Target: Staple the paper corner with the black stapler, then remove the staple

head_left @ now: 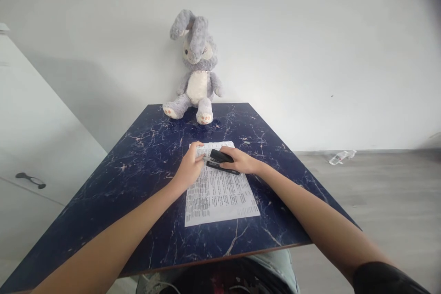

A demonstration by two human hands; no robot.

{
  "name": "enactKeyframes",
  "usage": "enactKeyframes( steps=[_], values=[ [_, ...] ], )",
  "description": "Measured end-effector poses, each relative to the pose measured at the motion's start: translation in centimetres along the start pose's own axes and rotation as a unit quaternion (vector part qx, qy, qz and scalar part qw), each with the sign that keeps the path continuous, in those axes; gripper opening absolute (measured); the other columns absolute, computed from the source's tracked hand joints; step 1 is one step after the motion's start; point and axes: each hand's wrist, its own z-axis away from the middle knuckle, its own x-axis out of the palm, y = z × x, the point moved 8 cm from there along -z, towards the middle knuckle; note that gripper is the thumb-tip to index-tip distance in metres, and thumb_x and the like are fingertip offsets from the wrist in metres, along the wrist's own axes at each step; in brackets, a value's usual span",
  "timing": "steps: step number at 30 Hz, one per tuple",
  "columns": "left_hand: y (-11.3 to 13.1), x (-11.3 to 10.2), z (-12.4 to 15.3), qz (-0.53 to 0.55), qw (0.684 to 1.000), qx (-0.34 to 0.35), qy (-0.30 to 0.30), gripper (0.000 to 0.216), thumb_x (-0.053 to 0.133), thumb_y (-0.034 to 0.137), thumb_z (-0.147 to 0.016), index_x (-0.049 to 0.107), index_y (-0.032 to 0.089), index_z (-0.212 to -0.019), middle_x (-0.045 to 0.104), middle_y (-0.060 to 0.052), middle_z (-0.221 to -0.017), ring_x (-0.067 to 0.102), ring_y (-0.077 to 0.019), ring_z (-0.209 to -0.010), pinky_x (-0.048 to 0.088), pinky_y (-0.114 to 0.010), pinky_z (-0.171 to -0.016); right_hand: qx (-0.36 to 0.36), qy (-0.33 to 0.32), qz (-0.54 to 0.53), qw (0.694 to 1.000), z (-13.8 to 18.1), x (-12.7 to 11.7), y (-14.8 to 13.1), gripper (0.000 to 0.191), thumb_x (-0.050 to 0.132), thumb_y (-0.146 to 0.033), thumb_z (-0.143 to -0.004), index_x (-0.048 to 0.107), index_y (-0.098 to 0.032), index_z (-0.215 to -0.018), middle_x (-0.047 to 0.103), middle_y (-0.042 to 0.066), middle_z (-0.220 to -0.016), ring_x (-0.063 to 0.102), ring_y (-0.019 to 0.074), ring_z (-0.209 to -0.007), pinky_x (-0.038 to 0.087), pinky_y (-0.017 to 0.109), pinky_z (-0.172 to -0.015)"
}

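My right hand (237, 160) is wrapped around a black stapler (222, 156) held just over a printed sheet of paper (220, 197). The stapler's jaws are spread, and a silver metal part shows at its front end, pointing left. My left hand (191, 165) is at the paper's upper left edge. Its thumb reaches to the stapler's silver front, while a forefinger is stretched out above, apart from the thumb. Whether a small piece sits under the left fingertips is hidden. The paper lies on a dark blue marble-patterned table (158, 229).
A grey plush rabbit (198, 73) sits at the table's far edge against the white wall. A small light piece (246, 142) lies right of the paper's top. White furniture with a dark handle (31, 180) stands left. Clear plastic (342, 156) lies on the floor at right.
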Motion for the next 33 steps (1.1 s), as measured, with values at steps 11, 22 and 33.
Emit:
enactKeyframes(
  steps=[11, 22, 33],
  values=[
    [-0.1, 0.7, 0.0, 0.098, 0.994, 0.009, 0.035, 0.041, 0.050, 0.006, -0.078, 0.050, 0.026, -0.114, 0.052, -0.007, -0.149, 0.050, -0.0279, -0.141, 0.045, -0.048, -0.113, -0.008, 0.030, 0.049, 0.998, -0.3, 0.8, -1.3, 0.014, 0.063, -0.029, -0.093, 0.056, -0.017, -0.098, 0.062, 0.006, -0.096, 0.056, 0.0194, -0.081, 0.042, 0.032, -0.072],
    [-1.2, -1.9, -0.7, -0.047, 0.994, 0.033, 0.094, 0.029, 0.041, 0.005, -0.087, 0.057, 0.022, -0.103, 0.062, -0.006, -0.120, 0.073, -0.0209, -0.102, 0.054, -0.039, -0.095, 0.076, -0.285, -0.059, 0.954, 5.1, -3.7, 1.1, 0.048, 0.057, -0.061, -0.096, 0.072, -0.015, -0.104, 0.072, 0.009, -0.097, 0.065, 0.0205, -0.084, 0.051, 0.030, -0.073],
    [0.2, 3.0, 1.2, -0.349, 0.920, 0.134, -0.119, 0.047, 0.054, 0.045, -0.100, 0.060, 0.028, -0.143, 0.049, -0.012, -0.156, 0.041, -0.0368, -0.146, 0.024, -0.069, -0.120, 0.107, 0.066, 0.212, 0.969, 1.7, -6.0, 8.6, 0.030, 0.049, -0.024, -0.101, 0.074, -0.015, -0.114, 0.070, 0.016, -0.118, 0.067, 0.0260, -0.105, 0.053, 0.039, -0.094]
  ],
)
